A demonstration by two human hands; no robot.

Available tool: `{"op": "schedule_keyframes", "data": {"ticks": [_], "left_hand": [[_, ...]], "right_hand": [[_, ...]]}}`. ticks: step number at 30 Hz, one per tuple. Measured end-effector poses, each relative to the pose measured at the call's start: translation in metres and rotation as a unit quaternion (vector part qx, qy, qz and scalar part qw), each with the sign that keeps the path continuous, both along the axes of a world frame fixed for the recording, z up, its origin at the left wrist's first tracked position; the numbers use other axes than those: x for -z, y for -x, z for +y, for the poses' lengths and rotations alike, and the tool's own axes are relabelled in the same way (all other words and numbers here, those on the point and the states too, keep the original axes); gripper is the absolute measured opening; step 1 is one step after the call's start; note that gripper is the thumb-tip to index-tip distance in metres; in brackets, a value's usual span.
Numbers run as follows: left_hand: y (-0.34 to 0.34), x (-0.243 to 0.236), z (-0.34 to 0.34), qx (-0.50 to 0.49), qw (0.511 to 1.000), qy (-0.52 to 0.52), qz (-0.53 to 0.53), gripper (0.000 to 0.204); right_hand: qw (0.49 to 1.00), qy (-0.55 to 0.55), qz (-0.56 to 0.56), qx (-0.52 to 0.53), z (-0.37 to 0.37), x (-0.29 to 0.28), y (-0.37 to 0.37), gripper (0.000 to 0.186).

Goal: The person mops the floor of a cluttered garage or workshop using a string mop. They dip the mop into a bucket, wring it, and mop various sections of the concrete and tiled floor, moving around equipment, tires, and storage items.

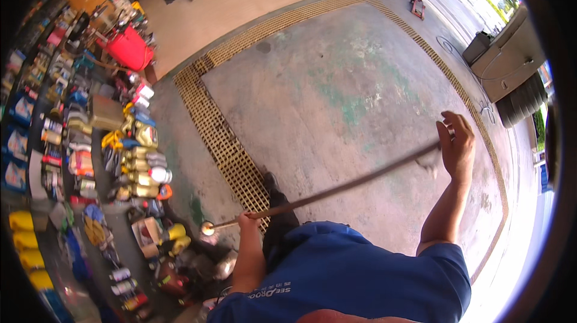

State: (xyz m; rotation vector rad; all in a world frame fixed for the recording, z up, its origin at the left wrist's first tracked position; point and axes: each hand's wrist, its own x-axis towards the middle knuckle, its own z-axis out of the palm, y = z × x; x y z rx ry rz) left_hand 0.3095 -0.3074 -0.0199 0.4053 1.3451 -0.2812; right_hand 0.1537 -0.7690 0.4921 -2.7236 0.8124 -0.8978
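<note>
A long, thin brown pole slants across in front of me, rising toward the right. My left hand is closed around its lower part, close to a round, pale end piece. At the other end, my right hand meets the pole with fingers loosely curled and thumb up. Exactly how those fingers hold it is partly hidden. A small whitish blur shows below the pole near my right hand; I cannot tell what it is.
Bottles and cans crowd the left side, with a red bin beyond them. A yellowish floor grating runs across the worn concrete. Stacked tyres and a grey cabinet stand at right. A red jack is at the back.
</note>
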Motion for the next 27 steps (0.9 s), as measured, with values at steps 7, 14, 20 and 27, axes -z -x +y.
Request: {"op": "schedule_keyframes", "data": {"ticks": [7, 14, 20, 27], "left_hand": [[-0.276, -0.088, -0.116, -0.145, 0.982, 0.068, 0.095, 0.025], [-0.493, -0.095, -0.274, -0.019, 0.997, 0.037, 0.071, 0.007], [-0.684, 0.006, -0.322, 0.11, 0.993, 0.023, -0.035, 0.015], [-0.853, -0.033, -0.364, 0.095, 0.991, -0.046, -0.076, 0.021]], "right_hand": [[0.957, -0.24, -0.143, 0.074, -0.053, 0.062, -0.159, 0.009], [0.942, -0.198, -0.27, 0.016, -0.097, 0.022, -0.306, 0.055], [0.859, -0.14, -0.458, -0.181, -0.173, -0.012, -0.508, 0.089], [0.847, -0.221, -0.448, -0.184, -0.263, -0.023, -0.713, 0.03]]}}
